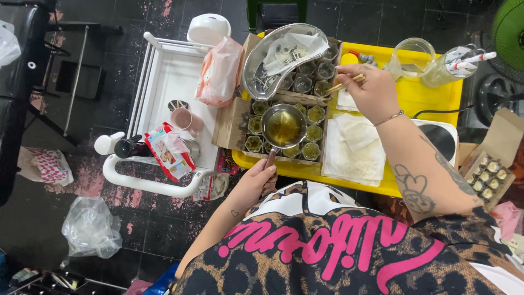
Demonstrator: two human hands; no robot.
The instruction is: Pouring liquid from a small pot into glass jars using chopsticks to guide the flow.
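My left hand (255,183) grips the handle of a small metal pot (283,127) filled with yellowish liquid, held over a cardboard box of small glass jars (312,133). Some jars hold greenish-yellow liquid; those at the far end look empty. My right hand (371,93) pinches a thin wooden stick (346,83) above the far jars. A shiny kidney-shaped metal dish (273,57) with small metal pieces and paper rests on the far end of the box.
The box sits on a yellow tray table (423,90) with white paper sheets (353,150), a glass jug (410,57) and a jar of pens (456,63). A white cart (164,87) at left carries a pink cup, packets and bottles. Another box of filled jars (487,175) is at right.
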